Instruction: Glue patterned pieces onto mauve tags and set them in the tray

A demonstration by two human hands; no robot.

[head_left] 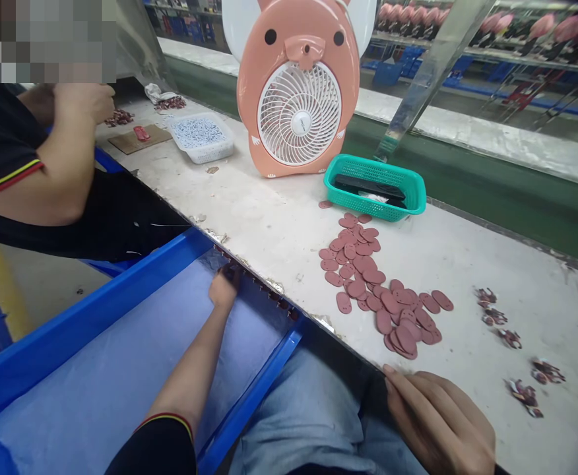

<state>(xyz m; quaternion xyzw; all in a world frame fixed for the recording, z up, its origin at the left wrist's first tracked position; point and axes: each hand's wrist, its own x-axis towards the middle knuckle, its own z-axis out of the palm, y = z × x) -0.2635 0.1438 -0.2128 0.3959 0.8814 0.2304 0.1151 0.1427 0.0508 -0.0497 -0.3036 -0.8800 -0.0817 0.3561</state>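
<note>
My left hand [224, 287] reaches forward over the blue bin [121, 297] to the table's front edge, fingers curled around a small dark piece among a row of pieces hanging there [269, 295]. My right hand [440, 419] rests at the table's near edge, fingers together and lying flat, holding nothing. A spread of reddish oval leather pieces [373, 287] lies on the white table [269, 218] just beyond my right hand.
A pink animal-shaped fan [299, 86] stands at the back, with a teal basket [375, 187] beside it. Small finished tags [509, 340] lie at right. A white tray of beads [200, 136] sits far left. A co-worker's arm [66, 165] works at the left.
</note>
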